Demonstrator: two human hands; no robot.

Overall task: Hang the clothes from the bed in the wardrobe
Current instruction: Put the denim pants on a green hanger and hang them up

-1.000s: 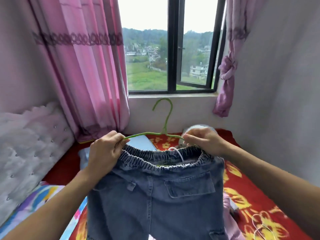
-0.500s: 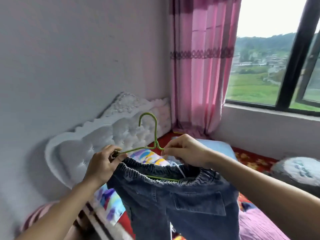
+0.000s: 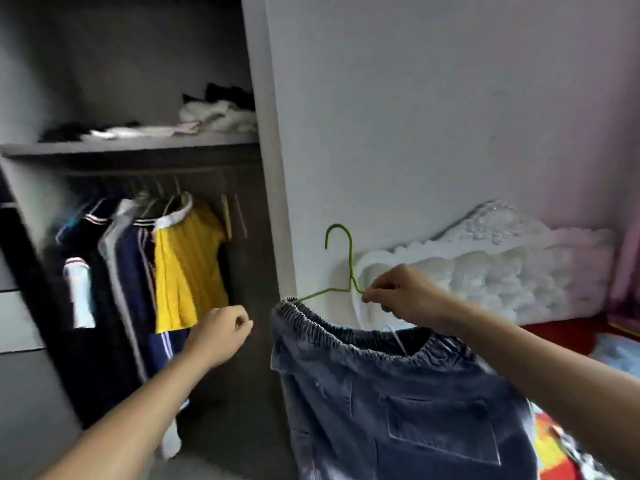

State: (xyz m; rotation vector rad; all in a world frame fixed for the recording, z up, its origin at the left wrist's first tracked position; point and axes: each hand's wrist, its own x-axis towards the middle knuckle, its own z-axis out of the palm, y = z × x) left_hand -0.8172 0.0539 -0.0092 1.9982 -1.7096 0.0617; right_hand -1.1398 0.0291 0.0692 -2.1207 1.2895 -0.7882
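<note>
Soft daylight from the right brightens the pale painted wall (image 3: 433, 116); the open dark-grey wardrobe recess (image 3: 104, 81) lies in shadow. Motion blur smears the hanging clothes (image 3: 138, 254); wide-angle distortion bows the edges.

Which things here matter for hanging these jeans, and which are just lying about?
In the job: green hanger, pinched by right hand; denim trousers on it; wardrobe; left hand, holding nothing.
Lying about: yellow shirt already hung, white pile on shelf, headboard.
</note>
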